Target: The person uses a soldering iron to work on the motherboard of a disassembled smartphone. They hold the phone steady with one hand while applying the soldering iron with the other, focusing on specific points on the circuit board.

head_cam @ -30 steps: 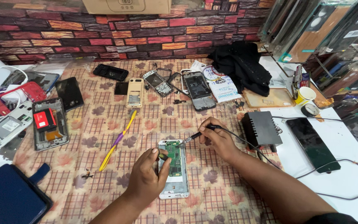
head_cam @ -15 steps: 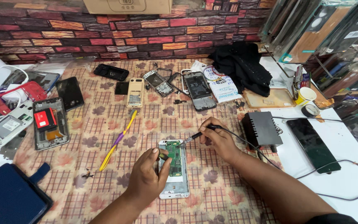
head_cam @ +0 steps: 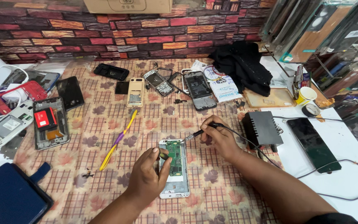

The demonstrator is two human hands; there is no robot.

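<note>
Change: against the 2 earlier views, almost nothing has shifted; both hands sit where they were over the opened phone (head_cam: 174,172), so the work reads as steady, fine work on one spot rather than a new step.
Opened phone: white frame, back off, green circuit board exposed in its upper half, lying flat on the patterned cloth (head_cam: 104,124).
Left hand (head_cam: 148,176): just left of the phone, fingers curled against its left edge, pinning it down.
Right hand (head_cam: 220,137): up and right of the phone, closed pen-style around a soldering iron (head_cam: 199,132), whose tip touches the board's top edge.
Black box (head_cam: 262,127): right of the phone; the iron's cord runs toward it.
Yellow-purple pry tool (head_cam: 119,139): left of the phone, lying loose.
Other opened handsets: beyond the phone, near the brick wall.
</note>
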